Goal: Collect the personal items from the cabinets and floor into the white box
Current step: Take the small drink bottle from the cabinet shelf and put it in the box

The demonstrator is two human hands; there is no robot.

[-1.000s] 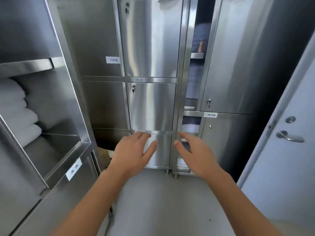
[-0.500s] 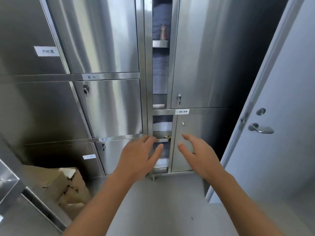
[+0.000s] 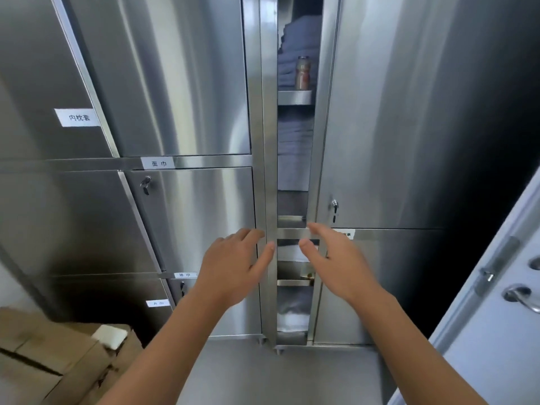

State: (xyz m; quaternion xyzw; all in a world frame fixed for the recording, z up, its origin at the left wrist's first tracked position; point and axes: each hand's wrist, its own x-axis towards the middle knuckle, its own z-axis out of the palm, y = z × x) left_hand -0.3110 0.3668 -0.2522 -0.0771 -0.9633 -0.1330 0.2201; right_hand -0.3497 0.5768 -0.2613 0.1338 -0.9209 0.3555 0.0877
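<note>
Empty-handed before stainless-steel cabinets (image 3: 187, 83), the left hand (image 3: 233, 267) and right hand (image 3: 339, 264), fingers (image 3: 254, 233) loosely spread, flank a narrow open gap. Inside, a bottle (image 3: 303, 73) stands on the upper shelf (image 3: 293, 97) beside folded blue linens (image 3: 295, 39). A blurred small object (image 3: 306, 274), perhaps brass-coloured, sits on the lower shelf (image 3: 295, 282).

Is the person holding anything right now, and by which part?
Nothing is held. The left hand and the right hand are both open and empty, in front of the steel cabinet.

Both hands, left hand (image 3: 233, 267) and right hand (image 3: 339, 258), reach out, fingers relaxed, toward steel cabinets (image 3: 187, 83). A bottle (image 3: 303, 73) stands on a shelf (image 3: 294, 97) inside.
</note>
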